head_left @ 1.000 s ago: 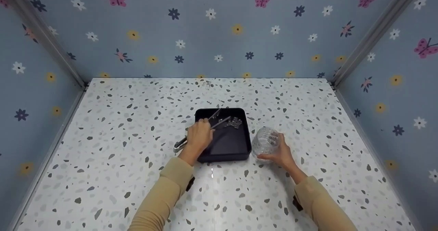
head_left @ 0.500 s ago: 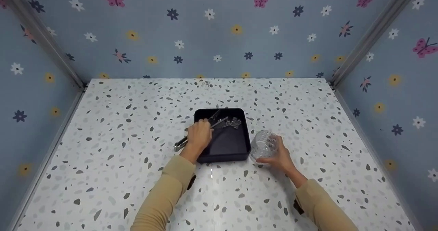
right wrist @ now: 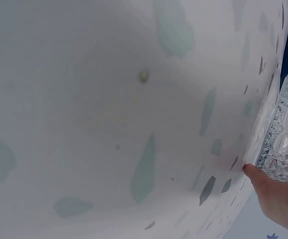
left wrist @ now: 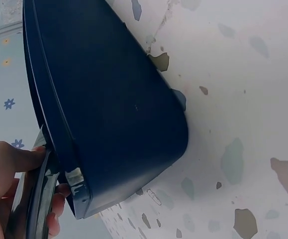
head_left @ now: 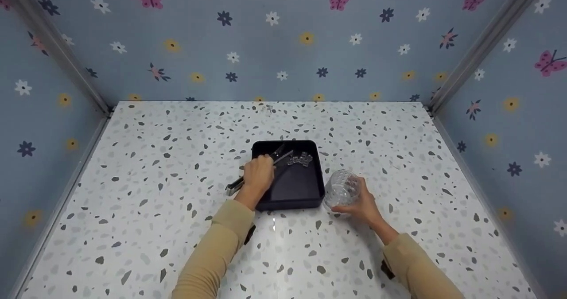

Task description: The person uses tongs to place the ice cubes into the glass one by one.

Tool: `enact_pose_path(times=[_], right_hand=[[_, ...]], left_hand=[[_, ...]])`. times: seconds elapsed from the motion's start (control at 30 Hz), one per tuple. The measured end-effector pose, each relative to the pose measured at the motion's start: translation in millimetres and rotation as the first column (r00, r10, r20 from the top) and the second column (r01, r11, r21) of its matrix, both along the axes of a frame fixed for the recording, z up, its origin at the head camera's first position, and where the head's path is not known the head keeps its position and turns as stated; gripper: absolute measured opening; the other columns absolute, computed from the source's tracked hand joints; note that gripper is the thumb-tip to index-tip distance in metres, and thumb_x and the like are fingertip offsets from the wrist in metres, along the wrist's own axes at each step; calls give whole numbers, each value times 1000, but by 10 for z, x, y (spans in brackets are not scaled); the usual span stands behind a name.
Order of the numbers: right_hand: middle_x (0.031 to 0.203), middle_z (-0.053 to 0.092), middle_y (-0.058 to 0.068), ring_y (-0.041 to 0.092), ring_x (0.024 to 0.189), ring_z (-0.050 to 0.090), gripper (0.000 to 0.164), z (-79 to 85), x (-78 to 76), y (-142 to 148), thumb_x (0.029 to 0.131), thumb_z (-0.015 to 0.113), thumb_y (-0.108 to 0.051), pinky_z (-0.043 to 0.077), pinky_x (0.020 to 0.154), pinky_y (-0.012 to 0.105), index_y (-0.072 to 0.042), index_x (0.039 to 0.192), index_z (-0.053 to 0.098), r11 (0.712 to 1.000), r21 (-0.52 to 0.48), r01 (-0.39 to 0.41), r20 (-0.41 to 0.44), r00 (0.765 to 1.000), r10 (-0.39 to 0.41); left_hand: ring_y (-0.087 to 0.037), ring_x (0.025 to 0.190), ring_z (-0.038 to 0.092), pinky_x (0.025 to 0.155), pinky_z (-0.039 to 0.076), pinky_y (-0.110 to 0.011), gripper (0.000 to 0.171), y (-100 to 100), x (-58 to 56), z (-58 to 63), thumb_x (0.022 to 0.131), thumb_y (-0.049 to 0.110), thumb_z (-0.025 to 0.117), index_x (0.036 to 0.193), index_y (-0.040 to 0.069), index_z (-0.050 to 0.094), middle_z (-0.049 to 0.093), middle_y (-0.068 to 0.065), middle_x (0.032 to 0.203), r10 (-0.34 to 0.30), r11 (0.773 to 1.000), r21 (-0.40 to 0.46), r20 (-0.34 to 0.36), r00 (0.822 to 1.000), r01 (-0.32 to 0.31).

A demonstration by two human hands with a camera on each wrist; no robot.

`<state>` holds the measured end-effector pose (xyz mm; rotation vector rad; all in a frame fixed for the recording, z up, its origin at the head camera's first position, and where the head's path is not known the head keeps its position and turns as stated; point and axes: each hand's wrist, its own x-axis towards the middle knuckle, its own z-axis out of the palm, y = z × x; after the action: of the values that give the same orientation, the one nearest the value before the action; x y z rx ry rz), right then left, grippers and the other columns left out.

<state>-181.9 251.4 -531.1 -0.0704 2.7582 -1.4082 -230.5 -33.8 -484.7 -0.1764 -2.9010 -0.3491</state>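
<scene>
In the head view my left hand [head_left: 259, 175] grips metal tongs [head_left: 234, 186] over the left side of a dark, square tray [head_left: 292, 192]. The tongs' two arms reach into the tray, their tips apart, one close to a cluster of small clear ice-like pieces [head_left: 304, 159]. Thumb and fingers wrap the tongs [left wrist: 40, 199] beside the tray's rim in the left wrist view. Just right of the tray, my right hand [head_left: 365, 203] holds a clear patterned glass [head_left: 341, 188] from its right side, thumb at the near side. The glass's cut pattern [right wrist: 285, 132] shows in the right wrist view.
The tray stands mid-table on a white speckled tabletop [head_left: 177, 179]. Blue flowered panels [head_left: 283, 37] close off the back and both sides. The glass stands close against the tray's right wall.
The glass and my right hand have shifted slightly toward me. The tongs' tips have drawn a little closer together and moved slightly left; the tray is where it was.
</scene>
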Motion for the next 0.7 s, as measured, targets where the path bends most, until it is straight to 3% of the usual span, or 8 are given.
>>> enact_pose_path(times=[0.17, 0.4, 0.7], right_hand=[[125, 45, 18, 32, 114, 43, 99, 5, 14, 3, 46, 87, -29, 34, 93, 44, -11, 126, 31, 1000, 4, -6, 3, 1000, 6], [126, 46, 17, 30, 115, 42, 95, 15, 25, 4, 48, 87, -30, 34, 93, 43, -12, 124, 33, 1000, -4, -10, -11, 1000, 10], [124, 46, 18, 32, 114, 42, 95, 7, 29, 1, 48, 87, -31, 34, 93, 44, -12, 123, 33, 1000, 23, 3, -5, 1000, -3]], left_hand=[[-30, 66, 61, 54, 47, -40, 20, 11, -16, -8, 81, 20, 63, 82, -1, 64, 63, -14, 77, 14, 1000, 3, 34, 999, -14], [-30, 62, 61, 52, 47, -40, 16, 30, -30, -8, 81, 15, 62, 76, 0, 65, 63, -15, 73, 10, 999, 32, 9, 1000, -11], [-31, 66, 61, 54, 47, -41, 15, 28, -54, -47, 82, 14, 61, 78, 0, 65, 63, -16, 76, 12, 999, 39, 39, 999, -14]])
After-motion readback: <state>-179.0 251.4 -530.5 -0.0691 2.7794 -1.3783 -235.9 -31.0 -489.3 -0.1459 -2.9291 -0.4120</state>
